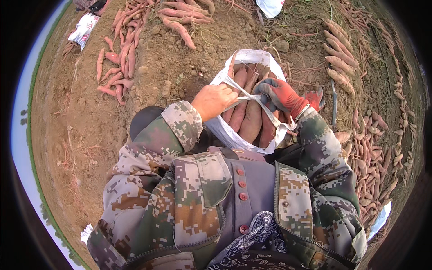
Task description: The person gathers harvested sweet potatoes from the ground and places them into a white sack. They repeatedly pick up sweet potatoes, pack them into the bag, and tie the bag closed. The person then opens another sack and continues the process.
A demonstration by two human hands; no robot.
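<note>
A white woven plastic bag (226, 135) stands before me, filled with large sweet potatoes (251, 118). My bare left hand (214, 100) grips a white strap (233, 83) that stretches across the bag's mouth. Opposite it, my right hand (277, 94), in a red and grey work glove, has its fingers closed around the white straps where they cross over the sweet potatoes. Beside my right wrist, on the soil, lies another red and grey glove (314, 98). The bag's lower part is hidden between my legs.
Sweet potatoes lie in heaps at the upper left (126, 57), top centre (182, 15), upper right (341, 55) and lower right (369, 168). A metal bar (334, 104) lies right of the bag. Other white bags (84, 28) are on the soil (155, 64), one at the top (271, 6).
</note>
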